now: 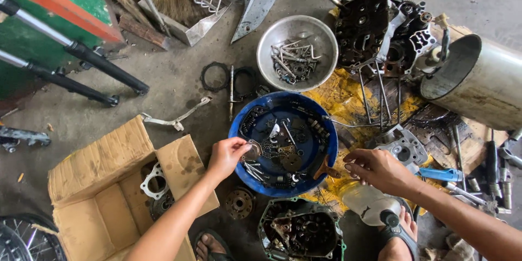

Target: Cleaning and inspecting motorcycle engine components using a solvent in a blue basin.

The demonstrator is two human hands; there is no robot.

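Left hand (pixel 225 155): mine, reached over the near-left rim of the blue basin (pixel 237 122), thumb and fingertips pinched on a small round metal part (pixel 252 151), lifted just clear of the heap inside, seemingly so I can look it over.

Right hand (pixel 378 169): mine, fingers curled down near the basin's right rim; I cannot tell whether it grips anything. A rusty brown piece (pixel 325 169) lies just beside the fingertips on the basin's edge.

Blue basin: stands on the concrete floor (pixel 179 84) between my hands, holding gears, springs, bolts and oily small parts, kept together so nothing strays.

Steel bowl (pixel 297 44): touching the basin's far rim, filled with bolts and studs, sorted apart from the oily pieces.

Engine crankcase (pixel 380 32): far right, on yellow oil-stained sheeting (pixel 337 100) that seems meant to catch drips.

Engine cover (pixel 300 229): at the basin's near side, open face up, between my sandalled feet.

Cardboard box (pixel 109 185): to the left, flaps open, a gasket-shaped part inside.

Plastic bottle (pixel 370 204): lying below my right hand.

Metal drum (pixel 478 79): on its side at the right edge.

Fork tubes (pixel 70 62): far left.
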